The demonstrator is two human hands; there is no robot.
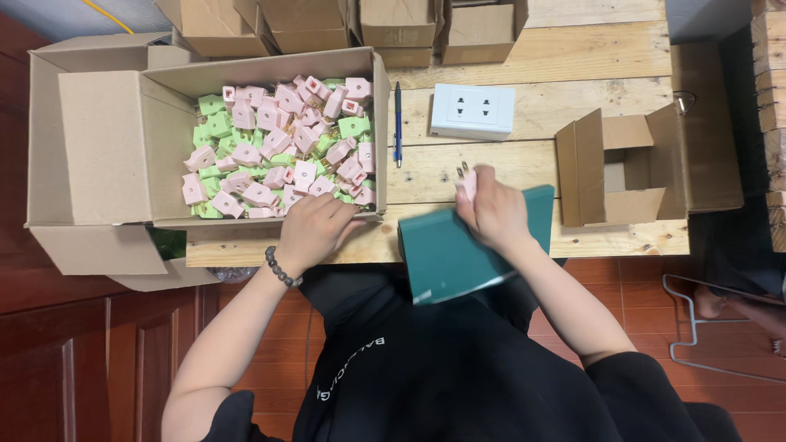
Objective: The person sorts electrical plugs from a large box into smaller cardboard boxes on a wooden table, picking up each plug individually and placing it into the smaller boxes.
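Observation:
My left hand (pixel 311 229) reaches into the near edge of a large open cardboard box (pixel 106 147), its fingers curled down among several pink plugs (pixel 278 147) and green plugs (pixel 214 124); whether it grips one is hidden. My right hand (pixel 491 214) holds a pink plug (pixel 467 183) with its metal prongs pointing up, over a dark green box (pixel 446 254) that rests at the table's near edge. A white socket block (pixel 472 110) lies beyond the right hand.
A blue pen (pixel 398 123) lies beside the large box. A small open carton (pixel 622 168) stands at the right. Several cardboard boxes (pixel 327 24) line the far edge of the wooden table (pixel 589 57). A metal frame (pixel 696 327) sits on the tiled floor.

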